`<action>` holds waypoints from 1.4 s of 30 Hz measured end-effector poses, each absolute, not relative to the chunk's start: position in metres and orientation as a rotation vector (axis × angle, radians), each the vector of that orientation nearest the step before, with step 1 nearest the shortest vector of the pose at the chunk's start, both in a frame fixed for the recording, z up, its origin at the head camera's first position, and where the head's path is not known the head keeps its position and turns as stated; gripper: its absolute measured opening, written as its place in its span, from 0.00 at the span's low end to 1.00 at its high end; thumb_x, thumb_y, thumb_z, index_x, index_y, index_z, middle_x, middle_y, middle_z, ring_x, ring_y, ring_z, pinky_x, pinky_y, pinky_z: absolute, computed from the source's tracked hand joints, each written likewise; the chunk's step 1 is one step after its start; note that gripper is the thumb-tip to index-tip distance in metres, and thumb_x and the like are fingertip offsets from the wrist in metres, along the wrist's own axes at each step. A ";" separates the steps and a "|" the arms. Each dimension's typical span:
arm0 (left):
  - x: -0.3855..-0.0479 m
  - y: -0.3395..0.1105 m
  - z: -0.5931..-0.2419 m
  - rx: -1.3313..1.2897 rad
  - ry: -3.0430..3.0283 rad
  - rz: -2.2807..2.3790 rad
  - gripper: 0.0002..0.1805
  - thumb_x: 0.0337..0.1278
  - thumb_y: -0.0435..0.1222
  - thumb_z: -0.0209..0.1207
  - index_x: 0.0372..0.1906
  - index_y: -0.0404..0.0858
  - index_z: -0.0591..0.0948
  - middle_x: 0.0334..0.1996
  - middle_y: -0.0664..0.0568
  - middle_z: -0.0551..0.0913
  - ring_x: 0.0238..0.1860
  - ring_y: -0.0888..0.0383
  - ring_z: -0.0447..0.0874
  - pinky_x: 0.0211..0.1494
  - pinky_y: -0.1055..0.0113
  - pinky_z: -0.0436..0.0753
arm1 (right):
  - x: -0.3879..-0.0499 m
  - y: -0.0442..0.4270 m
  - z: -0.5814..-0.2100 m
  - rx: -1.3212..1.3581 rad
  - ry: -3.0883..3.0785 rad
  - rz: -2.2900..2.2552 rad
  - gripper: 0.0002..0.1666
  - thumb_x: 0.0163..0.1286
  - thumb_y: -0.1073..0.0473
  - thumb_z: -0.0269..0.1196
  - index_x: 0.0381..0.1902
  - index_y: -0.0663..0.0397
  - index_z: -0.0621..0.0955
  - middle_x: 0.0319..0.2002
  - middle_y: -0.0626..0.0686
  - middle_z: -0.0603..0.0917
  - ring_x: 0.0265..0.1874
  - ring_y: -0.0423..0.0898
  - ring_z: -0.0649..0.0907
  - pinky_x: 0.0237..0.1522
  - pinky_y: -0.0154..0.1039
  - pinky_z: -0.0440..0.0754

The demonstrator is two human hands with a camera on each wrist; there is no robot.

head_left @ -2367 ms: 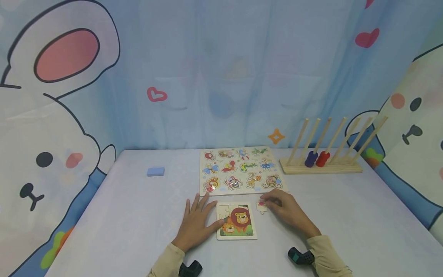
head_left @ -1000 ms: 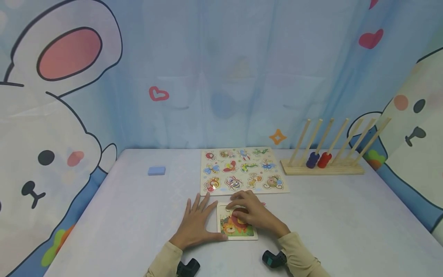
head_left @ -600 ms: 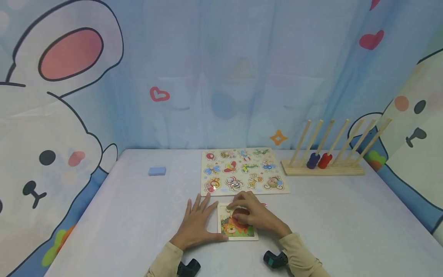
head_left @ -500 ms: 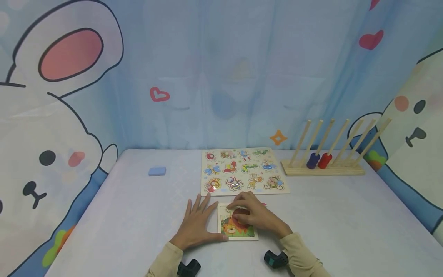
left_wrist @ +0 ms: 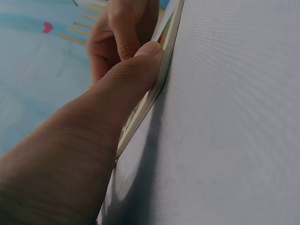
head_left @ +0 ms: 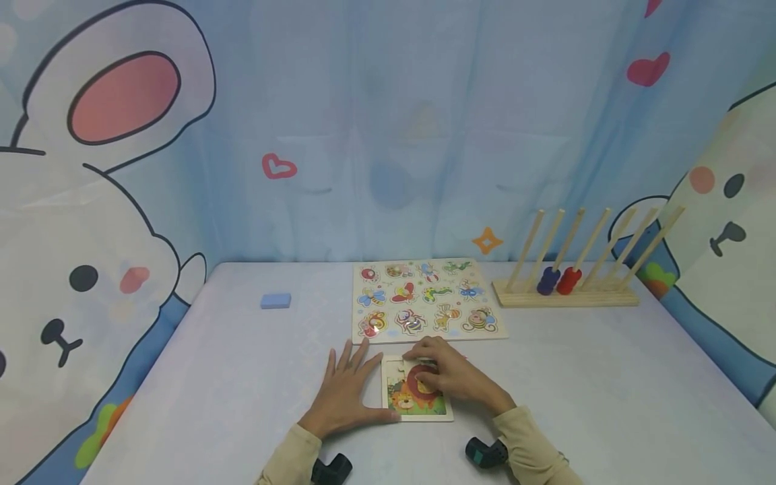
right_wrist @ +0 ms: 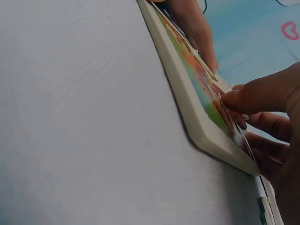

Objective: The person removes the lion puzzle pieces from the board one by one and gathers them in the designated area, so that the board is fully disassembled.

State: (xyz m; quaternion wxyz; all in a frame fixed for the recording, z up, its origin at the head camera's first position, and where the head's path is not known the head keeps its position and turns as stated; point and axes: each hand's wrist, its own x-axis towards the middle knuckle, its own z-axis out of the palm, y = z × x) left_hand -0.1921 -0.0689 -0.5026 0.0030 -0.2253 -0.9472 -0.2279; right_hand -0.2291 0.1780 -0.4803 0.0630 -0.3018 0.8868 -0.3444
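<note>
A small lion jigsaw puzzle in a pale wooden tray lies before me, its upper-left part bare beige. Spread and straight, my left hand lies along the tray's left side, its thumb resting on the lower rim. Over the upper right of the puzzle, my right hand pinches a puzzle piece between thumb and fingers; the hand hides much of it. A loose puzzle piece lies on the table beyond the tray, mostly hidden by the right hand in the head view.
Behind the tray lies an insect puzzle board. A blue block sits on the left of the table. At the back right stands a wooden peg rack with purple and red beads. A printed curtain hangs behind.
My right hand has left the loose piece and come left onto the puzzle, then shifted slightly right, showing more of the mane. The left thumb has slid to the lower rim.
</note>
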 end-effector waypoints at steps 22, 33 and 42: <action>-0.190 -0.069 -0.499 -0.704 -2.976 -0.721 0.59 0.34 0.75 0.58 0.73 0.47 0.63 0.76 0.46 0.48 0.76 0.40 0.38 0.73 0.39 0.37 | -0.230 0.180 -0.478 -0.949 2.721 -0.966 0.20 0.65 0.61 0.65 0.56 0.52 0.81 0.47 0.44 0.78 0.46 0.43 0.73 0.48 0.42 0.74; -0.192 -0.068 -0.500 -0.708 -2.970 -0.717 0.59 0.33 0.75 0.58 0.73 0.48 0.63 0.76 0.47 0.48 0.75 0.40 0.38 0.73 0.39 0.37 | -0.229 0.188 -0.475 -0.886 2.728 -1.122 0.20 0.65 0.57 0.65 0.55 0.51 0.81 0.46 0.43 0.80 0.46 0.41 0.77 0.50 0.41 0.78; -0.191 -0.068 -0.501 -0.700 -2.969 -0.733 0.59 0.33 0.75 0.59 0.73 0.48 0.63 0.76 0.47 0.48 0.76 0.41 0.37 0.74 0.40 0.36 | -0.228 0.212 -0.466 -0.893 2.735 -1.283 0.19 0.68 0.58 0.63 0.56 0.52 0.80 0.50 0.51 0.81 0.51 0.52 0.80 0.52 0.50 0.81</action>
